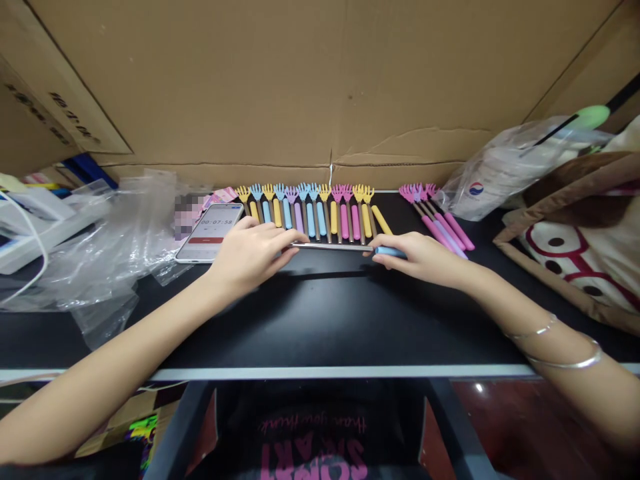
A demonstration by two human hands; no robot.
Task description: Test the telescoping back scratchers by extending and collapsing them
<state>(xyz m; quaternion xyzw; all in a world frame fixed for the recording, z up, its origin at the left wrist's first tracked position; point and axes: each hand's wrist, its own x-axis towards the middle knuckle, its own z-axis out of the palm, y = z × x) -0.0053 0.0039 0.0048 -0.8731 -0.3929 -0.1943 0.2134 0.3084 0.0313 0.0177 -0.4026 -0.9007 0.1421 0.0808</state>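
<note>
- Head view: my left hand (250, 257) is closed over the left end of a telescopic back scratcher (333, 246) with a thin silver metal rod and a light blue grip. That tip is hidden under my fingers.
- My right hand (420, 257) is wrapped around the blue grip at the right end, fingers curled shut on it.
- The back scratcher runs left to right between my hands, low over the black table (325, 313). Can't tell if it actually touches the top.
- Just beyond it is a tidy row of hand-shaped scratchers (310, 213) with yellow, blue and pink handles, claws pointing far.
- Right of that row is a loose bunch of all-pink scratchers (440, 223).
- Just left of my left hand lies a white smartphone (210, 232) showing a timer, then some crumpled clear plastic bags (110, 240).
- A brown cardboard wall (320, 87) stands at the far edge.
</note>
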